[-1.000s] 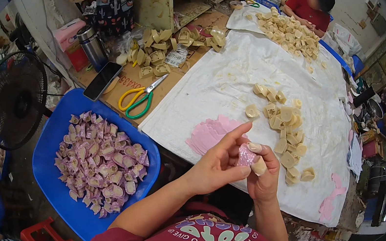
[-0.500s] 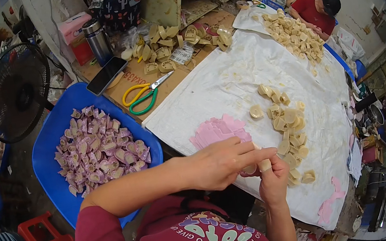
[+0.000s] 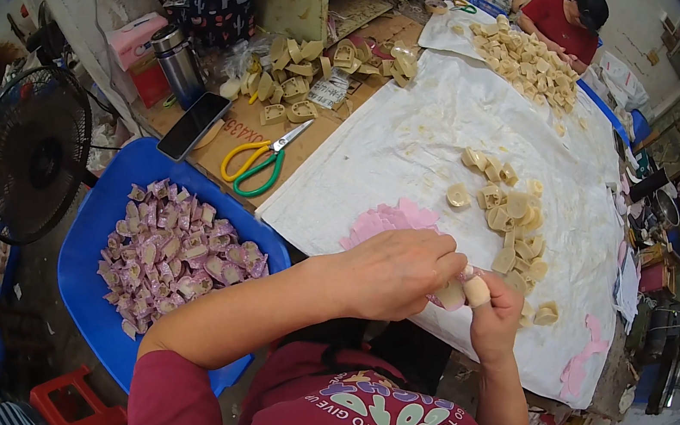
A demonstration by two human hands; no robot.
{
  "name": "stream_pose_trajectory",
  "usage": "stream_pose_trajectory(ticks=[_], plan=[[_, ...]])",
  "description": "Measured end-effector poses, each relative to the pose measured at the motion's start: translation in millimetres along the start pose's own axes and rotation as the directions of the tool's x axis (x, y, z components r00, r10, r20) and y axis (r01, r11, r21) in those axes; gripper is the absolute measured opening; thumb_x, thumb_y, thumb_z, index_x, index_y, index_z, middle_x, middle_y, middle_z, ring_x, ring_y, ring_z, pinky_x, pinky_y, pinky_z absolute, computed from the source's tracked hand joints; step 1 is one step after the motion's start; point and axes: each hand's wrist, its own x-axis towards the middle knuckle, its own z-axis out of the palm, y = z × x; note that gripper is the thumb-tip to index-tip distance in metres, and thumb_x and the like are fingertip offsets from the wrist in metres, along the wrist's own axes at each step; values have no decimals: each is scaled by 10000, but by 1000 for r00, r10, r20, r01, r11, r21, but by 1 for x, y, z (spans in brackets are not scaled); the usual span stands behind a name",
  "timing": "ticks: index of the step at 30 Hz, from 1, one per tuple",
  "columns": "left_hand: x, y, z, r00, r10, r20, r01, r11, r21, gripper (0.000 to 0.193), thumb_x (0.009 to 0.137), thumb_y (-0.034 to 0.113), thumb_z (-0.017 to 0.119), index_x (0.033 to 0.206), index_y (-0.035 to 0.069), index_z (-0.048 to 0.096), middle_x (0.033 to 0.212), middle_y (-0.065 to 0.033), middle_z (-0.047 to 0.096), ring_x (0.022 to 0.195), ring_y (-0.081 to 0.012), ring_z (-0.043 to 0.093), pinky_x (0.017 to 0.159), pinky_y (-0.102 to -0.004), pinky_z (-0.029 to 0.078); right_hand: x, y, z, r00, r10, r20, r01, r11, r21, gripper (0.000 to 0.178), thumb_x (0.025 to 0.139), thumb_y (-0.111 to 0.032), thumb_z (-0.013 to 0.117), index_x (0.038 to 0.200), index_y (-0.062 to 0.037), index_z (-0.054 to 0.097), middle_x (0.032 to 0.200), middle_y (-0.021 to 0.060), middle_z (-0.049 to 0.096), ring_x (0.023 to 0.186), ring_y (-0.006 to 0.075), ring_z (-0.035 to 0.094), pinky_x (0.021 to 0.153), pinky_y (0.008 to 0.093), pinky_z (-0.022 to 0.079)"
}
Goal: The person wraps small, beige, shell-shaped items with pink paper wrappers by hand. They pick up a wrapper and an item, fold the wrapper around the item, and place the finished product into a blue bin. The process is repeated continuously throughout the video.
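Note:
My left hand reaches across from the left, its fingers curled and pinched at the edge of a small heel-shaped piece. The piece is beige with a pink covering along its side. My right hand grips it from the right, its thumb tip wrapped in a pale cover. Part of the piece is hidden by my fingers. Just beyond my left hand lies a stack of pink cut sheets. Bare beige heel-shaped pieces spread over the white sheet to the right.
A blue tub at the left holds many pink-covered pieces. Scissors, a phone and a steel flask lie or stand at the back left. A fan and red stool are farther left. Another person sits far right.
My left fingers have curled in from a stretched position and sit against the piece's edge. The right hand has turned slightly, and more of the piece shows. The whole view has shifted a little.

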Motion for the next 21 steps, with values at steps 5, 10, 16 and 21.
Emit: stream_pose_trajectory(ticks=[5, 10, 16, 21], plan=[[-4, 2, 2, 994, -67, -88, 62, 997, -53, 489, 635, 61, 723, 1090, 11, 551, 877, -134, 576, 853, -337, 613, 719, -417, 492, 9, -4, -2, 987, 147, 57, -152, 984, 93, 194, 935, -101, 577, 1036, 41, 663, 870, 21, 662, 770, 81, 568, 705, 234, 460], [2, 7, 9, 981, -159, -113, 163, 986, 35, 502, 640, 113, 752, 1096, 20, 563, 873, -121, 597, 830, -329, 627, 696, -413, 501, 13, 1, 1, 999, 51, -13, -51, 999, -13, 216, 950, -127, 564, 1062, 30, 662, 890, 23, 666, 790, 65, 572, 716, 230, 462], [4, 10, 22, 920, -259, -293, 270, 963, -3, 481, 650, 159, 771, 1075, 25, 593, 901, -132, 647, 803, -307, 660, 658, -392, 524, 14, 15, -6, 966, 254, 53, -255, 895, 365, 232, 974, -151, 522, 1059, 17, 658, 854, 11, 653, 779, 65, 550, 706, 246, 458], [10, 7, 39, 852, -354, -387, 378, 926, -14, 430, 662, 166, 765, 1020, 24, 573, 798, -137, 653, 684, -311, 662, 582, -390, 519, 28, 11, 10, 989, 124, -75, -113, 985, 127, 269, 994, -193, 494, 1083, 13, 643, 861, 20, 649, 782, 71, 549, 709, 247, 455]])
